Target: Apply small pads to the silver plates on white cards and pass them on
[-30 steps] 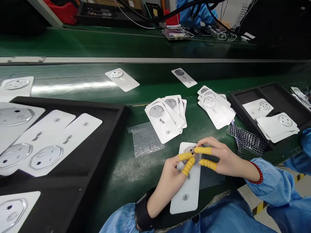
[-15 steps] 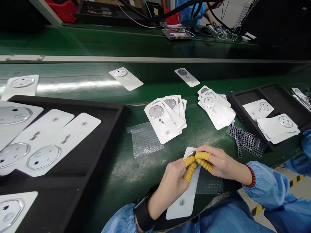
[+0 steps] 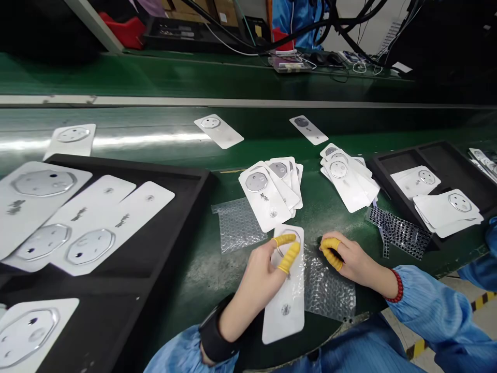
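Observation:
A white phone back cover (image 3: 285,316) with an octagonal camera ring lies lengthwise before me at the bench edge. My left hand (image 3: 264,269) grips it near the ring, its yellow-cotted thumb and forefinger on the face; the other fingers are hidden. Just right of the cover, my right hand (image 3: 351,261) is closed in a pinch, with yellow cots on its fingers. A small dark spot shows at the fingertips, too small to name. Below that hand is a clear bubble-patterned sheet (image 3: 330,290) with a few tiny black pieces along its lower edge.
Stacked covers (image 3: 267,199) and another pile (image 3: 347,178) lie ahead. Black trays holding covers stand left (image 3: 174,228) and right (image 3: 392,155). Another clear sheet (image 3: 238,225) and a sheet of black dots (image 3: 404,233) lie nearby. A person in blue (image 3: 297,20) is beyond the bench.
My right hand has moved away from the cover to its right, over the clear sheet. My left hand has shifted slightly left and stays on the cover. The view has turned slightly left.

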Demonstrator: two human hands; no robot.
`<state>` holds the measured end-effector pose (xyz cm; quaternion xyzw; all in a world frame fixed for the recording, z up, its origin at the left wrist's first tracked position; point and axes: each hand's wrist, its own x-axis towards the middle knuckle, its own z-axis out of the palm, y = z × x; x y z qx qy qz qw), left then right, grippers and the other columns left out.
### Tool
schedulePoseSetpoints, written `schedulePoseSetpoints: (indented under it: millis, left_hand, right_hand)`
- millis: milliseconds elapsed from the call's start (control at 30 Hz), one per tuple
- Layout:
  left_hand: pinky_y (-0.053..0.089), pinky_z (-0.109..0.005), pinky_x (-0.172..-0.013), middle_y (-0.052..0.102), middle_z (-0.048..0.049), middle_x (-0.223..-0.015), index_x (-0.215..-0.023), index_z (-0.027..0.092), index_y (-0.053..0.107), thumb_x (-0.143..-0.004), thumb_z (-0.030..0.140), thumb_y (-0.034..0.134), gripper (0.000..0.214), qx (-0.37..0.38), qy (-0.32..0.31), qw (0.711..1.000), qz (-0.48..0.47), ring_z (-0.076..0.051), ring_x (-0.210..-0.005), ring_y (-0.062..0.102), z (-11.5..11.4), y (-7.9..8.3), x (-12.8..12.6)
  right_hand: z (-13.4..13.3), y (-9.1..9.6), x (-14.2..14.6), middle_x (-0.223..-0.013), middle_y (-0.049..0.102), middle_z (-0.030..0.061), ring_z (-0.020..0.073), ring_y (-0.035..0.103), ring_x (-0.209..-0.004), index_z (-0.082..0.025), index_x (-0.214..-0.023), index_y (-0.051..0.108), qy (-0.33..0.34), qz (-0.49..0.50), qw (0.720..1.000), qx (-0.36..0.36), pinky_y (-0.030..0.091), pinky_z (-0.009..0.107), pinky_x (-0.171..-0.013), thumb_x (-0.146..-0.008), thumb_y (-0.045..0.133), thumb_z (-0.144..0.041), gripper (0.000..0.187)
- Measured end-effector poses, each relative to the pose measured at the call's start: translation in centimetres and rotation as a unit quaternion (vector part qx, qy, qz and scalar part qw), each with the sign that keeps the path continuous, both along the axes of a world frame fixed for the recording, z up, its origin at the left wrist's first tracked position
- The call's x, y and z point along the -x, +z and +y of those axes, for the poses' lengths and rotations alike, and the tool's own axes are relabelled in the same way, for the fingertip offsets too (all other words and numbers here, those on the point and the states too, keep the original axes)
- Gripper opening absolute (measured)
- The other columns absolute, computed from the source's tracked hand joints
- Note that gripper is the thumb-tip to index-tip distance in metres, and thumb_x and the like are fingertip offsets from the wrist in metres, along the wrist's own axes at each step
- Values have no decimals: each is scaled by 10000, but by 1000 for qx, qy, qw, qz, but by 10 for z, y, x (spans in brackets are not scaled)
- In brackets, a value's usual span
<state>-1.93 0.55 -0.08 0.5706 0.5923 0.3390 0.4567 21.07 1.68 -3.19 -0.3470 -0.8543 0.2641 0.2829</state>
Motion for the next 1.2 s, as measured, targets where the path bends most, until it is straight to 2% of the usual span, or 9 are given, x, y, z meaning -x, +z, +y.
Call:
schedulePoseSetpoints:
  millis: [67, 133, 200, 233, 400, 533, 800, 1000, 1200]
  left_hand:
    - [548, -341, -632, 756, -113, -894, -1094, 124, 685, -823, 357, 605, 367, -32, 73, 997, 12, -277, -777, 706, 0, 7, 9]
    - [502, -300, -520, 700, -41, -702, -1359, 122, 484, -812, 349, 634, 611, -56, 124, 991, -15, -232, -602, 653, -4, 13, 13]
    - [483, -289, -486, 628, 30, -587, -1510, 127, 182, -819, 374, 648, 870, -50, 130, 988, -62, -207, -507, 600, -10, 15, 11]
    - [489, -291, -497, 620, 39, -574, -1518, 125, 144, -825, 391, 644, 895, -41, 122, 988, -79, -206, -507, 599, -12, 15, 8]
    - [483, -272, -517, 638, 4, -560, -1136, 115, 630, -797, 375, 641, 428, -23, 64, 994, -81, -183, -532, 598, -23, 10, -5]
    - [458, -244, -482, 642, -13, -573, -882, 134, 673, -790, 275, 598, 184, -35, 5, 994, -99, -171, -537, 601, -27, 10, -8]
    - [484, -250, -498, 697, -64, -688, -886, 149, 690, -814, 288, 576, 193, -23, -16, 989, -147, -185, -605, 619, -34, 16, -5]
    - [519, -274, -548, 697, -64, -724, -923, 165, 689, -779, 317, 642, 215, 11, 10, 983, -184, -194, -633, 633, -37, 13, -5]
    - [535, -270, -554, 683, -35, -682, -965, 180, 705, -770, 275, 653, 223, -21, 32, 982, -186, -179, -604, 625, -39, 11, -6]
  right_hand:
    - [1, 4, -7, -1023, 580, 110, 153, 601, -906, -166, -1060, 533, 11, -16, 1000, 7, 543, 258, -722, -944, 428, -128, 161]
    - [3, 15, -10, -1005, 598, 95, 148, 621, -909, -177, -1040, 544, -6, 18, 999, 46, 550, 262, -755, -941, 462, -132, 136]
    - [6, 33, -7, -990, 607, 79, 145, 630, -908, -188, -1003, 555, -41, 73, 995, 59, 553, 265, -772, -930, 510, -134, 102]
    - [7, 41, -2, -984, 607, 72, 142, 628, -901, -191, -984, 561, -55, 97, 993, 46, 554, 266, -769, -923, 530, -133, 90]
    - [11, 60, 36, -982, 612, 88, 159, 602, -912, -160, -1011, 571, -21, 112, 981, -160, 552, 323, -805, -908, 565, -126, 109]
    - [11, 55, 49, -998, 645, 129, 184, 606, -943, -94, -993, 584, 20, 33, 951, -307, 528, 412, -912, -935, 493, -90, 109]
    - [7, 67, 41, -940, 677, 138, 197, 653, -896, -63, -895, 624, 59, -24, 932, -356, 551, 399, -892, -968, 303, -71, 329]
    - [1, 57, 35, -1076, 661, 176, 267, 617, -1099, -54, -965, 644, 63, -62, 932, -350, 539, 458, -948, -944, 468, -138, 195]
    - [-2, 55, 30, -1107, 648, 186, 279, 595, -1134, -32, -1036, 635, 82, -56, 939, -330, 554, 450, -951, -971, 417, -148, 256]
